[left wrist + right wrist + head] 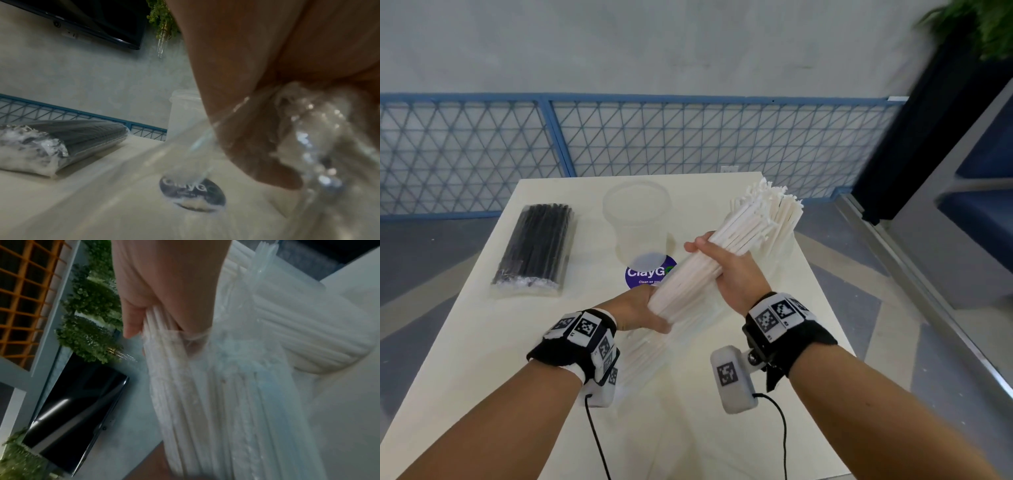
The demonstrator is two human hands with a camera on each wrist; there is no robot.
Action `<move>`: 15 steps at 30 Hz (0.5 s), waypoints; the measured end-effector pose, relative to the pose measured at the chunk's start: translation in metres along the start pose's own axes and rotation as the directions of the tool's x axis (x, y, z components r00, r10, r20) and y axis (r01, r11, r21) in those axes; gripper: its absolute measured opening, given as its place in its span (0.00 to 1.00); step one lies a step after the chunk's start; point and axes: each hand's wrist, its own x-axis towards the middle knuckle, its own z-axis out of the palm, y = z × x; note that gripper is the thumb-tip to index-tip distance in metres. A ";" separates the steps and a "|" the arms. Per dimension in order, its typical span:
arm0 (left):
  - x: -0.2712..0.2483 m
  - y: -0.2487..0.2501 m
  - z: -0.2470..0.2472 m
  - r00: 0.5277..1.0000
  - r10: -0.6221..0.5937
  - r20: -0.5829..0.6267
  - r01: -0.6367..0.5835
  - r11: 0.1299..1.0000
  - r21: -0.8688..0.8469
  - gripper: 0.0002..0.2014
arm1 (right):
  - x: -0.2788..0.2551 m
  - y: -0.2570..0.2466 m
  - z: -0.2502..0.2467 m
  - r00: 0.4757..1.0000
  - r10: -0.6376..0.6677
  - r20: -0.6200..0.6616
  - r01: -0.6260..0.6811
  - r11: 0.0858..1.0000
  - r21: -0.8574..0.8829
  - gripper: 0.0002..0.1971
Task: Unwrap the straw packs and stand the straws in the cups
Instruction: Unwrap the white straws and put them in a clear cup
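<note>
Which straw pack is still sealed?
The black straw pack, lying flat on the table's left side. The white straws are held in both hands.

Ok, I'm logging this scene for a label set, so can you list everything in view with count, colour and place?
white straws: one bundle, white, held above the table, partly out of a clear wrapper
black straw pack: one, black in clear wrap, lying at the table's left
cup: one visible, clear, far centre of table
sticker: one, purple, round, before the cup
table: one, cream
fence: blue mesh, behind the table
plant: green, top right
left hand: grips the bundle's near end
right hand: grips the bundle's middle
</note>
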 end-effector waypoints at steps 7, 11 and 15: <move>0.009 -0.008 0.004 0.997 0.061 0.045 -0.061 0.998 0.003 0.13 | 0.018 -0.040 -0.019 0.970 -0.022 -0.242 0.070 0.979 0.192 0.07; 0.015 -0.006 0.009 0.992 0.088 0.089 -0.088 0.996 -0.008 0.14 | 0.014 -0.028 -0.014 0.986 -0.019 -0.164 0.032 0.997 0.076 0.11; 0.020 -0.008 0.012 0.986 0.112 0.123 -0.111 0.994 -0.011 0.08 | 0.002 -0.013 -0.010 0.998 0.029 -0.061 -0.037 0.992 -0.121 0.08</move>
